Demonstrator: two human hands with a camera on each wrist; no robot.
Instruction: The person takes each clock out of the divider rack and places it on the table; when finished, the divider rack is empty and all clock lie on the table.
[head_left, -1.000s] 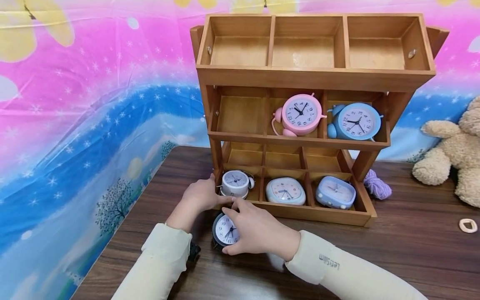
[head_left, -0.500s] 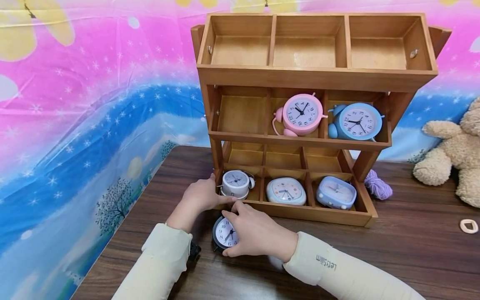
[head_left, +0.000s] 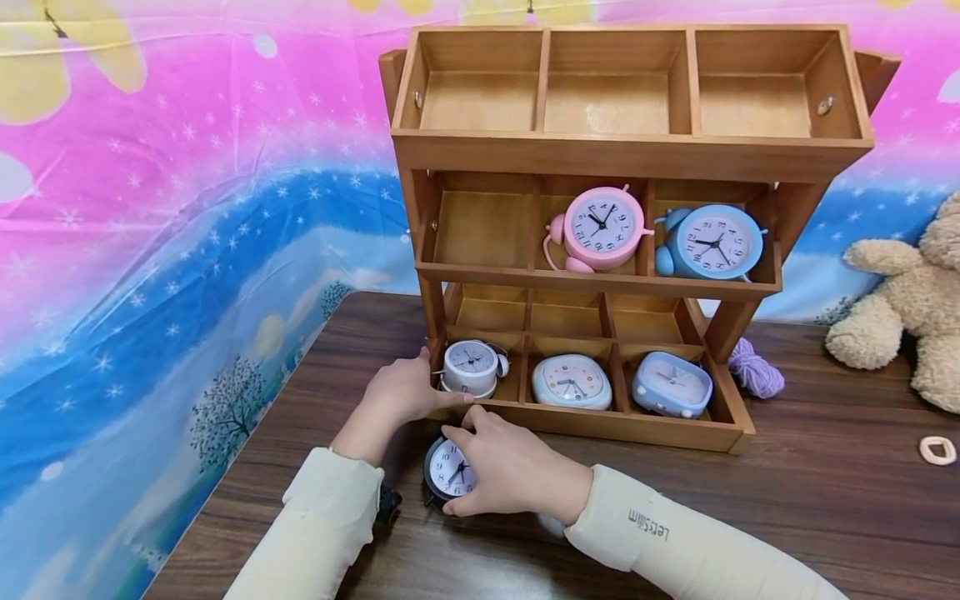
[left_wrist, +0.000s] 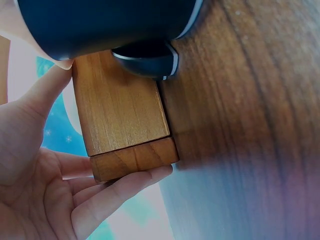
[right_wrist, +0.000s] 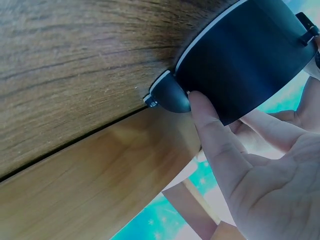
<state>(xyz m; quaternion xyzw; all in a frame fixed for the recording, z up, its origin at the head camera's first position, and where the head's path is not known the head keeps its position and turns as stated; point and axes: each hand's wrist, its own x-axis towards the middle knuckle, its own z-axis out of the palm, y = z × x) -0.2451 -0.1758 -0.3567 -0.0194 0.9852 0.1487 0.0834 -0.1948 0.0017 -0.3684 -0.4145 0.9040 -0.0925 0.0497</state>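
My left hand (head_left: 399, 390) grips the lower left corner of a three-tier wooden shelf (head_left: 622, 426). In the left wrist view the thumb lies at the front board (left_wrist: 120, 112) and the fingers reach along its side. My right hand (head_left: 517, 467) holds a black alarm clock (head_left: 447, 468) with a white face, just in front of that corner. The right wrist view shows a finger against the clock's dark casing (right_wrist: 245, 60), beside its bell (right_wrist: 170, 95); part of the face is hidden by the hand. A white alarm clock (head_left: 471, 371) sits in the bottom left compartment.
Beside the white clock stand a pale oval clock (head_left: 572, 383) and a lavender-blue clock (head_left: 672, 385). Pink (head_left: 602, 229) and blue (head_left: 712, 242) alarm clocks occupy the middle tier. Purple yarn (head_left: 755, 369), a teddy bear (head_left: 892, 312) and a small beige ring-shaped piece (head_left: 937, 451) lie to the right.
My right hand and the black clock have shifted slightly toward me, and the right sleeve a little leftward. My left hand stays at the shelf corner.
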